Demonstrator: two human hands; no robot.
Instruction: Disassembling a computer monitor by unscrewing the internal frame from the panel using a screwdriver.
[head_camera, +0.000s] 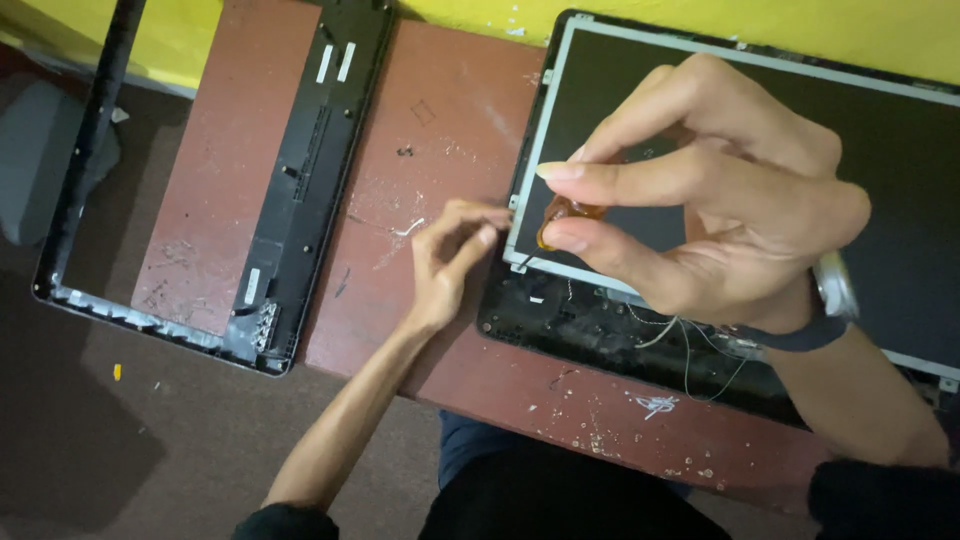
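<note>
Right hand (720, 190) pinches an amber screwdriver (562, 218) at the panel (780, 150) corner; left hand (455, 255) curls beside it, grip unclear; thin, fragile panel best held by its frame

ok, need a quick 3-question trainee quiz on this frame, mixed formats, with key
1. True or false: the right hand holds a small screwdriver with an amber handle.
2. Multiple choice: where do the left hand fingertips rest? A) on the detached black bezel frame B) at the left edge of the screen panel C) on the yellow wall
3. Fill in: the right wrist wears a ____.

Key: 1 true; 2 B; 3 watch
</note>
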